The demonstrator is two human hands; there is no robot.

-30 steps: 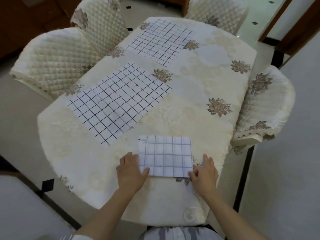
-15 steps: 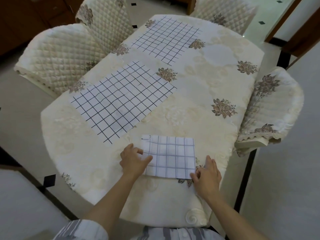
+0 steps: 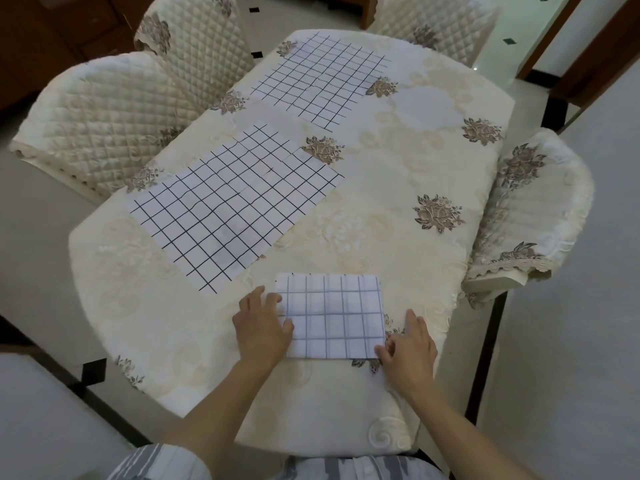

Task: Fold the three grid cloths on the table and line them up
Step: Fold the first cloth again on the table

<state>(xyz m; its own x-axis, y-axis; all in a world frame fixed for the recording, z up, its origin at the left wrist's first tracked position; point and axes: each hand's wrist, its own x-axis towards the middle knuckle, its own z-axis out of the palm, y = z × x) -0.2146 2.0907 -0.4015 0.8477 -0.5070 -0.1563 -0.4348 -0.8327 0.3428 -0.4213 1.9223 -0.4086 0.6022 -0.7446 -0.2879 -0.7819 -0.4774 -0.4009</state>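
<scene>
- A striped sleeve (image 3: 162,462) shows at the bottom edge, nearest the camera. 2 bare forearms reach from there over the near rim of the table (image 3: 329,403), which is draped in a cream floral cover.
- The left hand (image 3: 261,327) lies palm down with its fingers relaxed and apart. Its thumb rests on the left edge of the folded grid cloth (image 3: 334,317), and nothing is clasped.
- The right hand (image 3: 408,348) sits at the same cloth's near right corner, with one finger straight along the right edge. Whether the thumb and the other fingers pinch that corner or only press it cannot be told.
- The folded cloth lies flat between the 2 hands, touching both, its pale grid square to the near table edge.
- Just beyond the left hand and further to its left, a second grid cloth (image 3: 235,209) lies unfolded and skewed, apart from the folded one.
- Well beyond both hands, a third grid cloth (image 3: 318,76) lies unfolded at the far end of the table.
- Quilted chairs stand around the table: 1 out past the right hand (image 3: 533,209), 2 out past the left hand (image 3: 104,109) (image 3: 194,32), and 1 at the far end (image 3: 433,19).
</scene>
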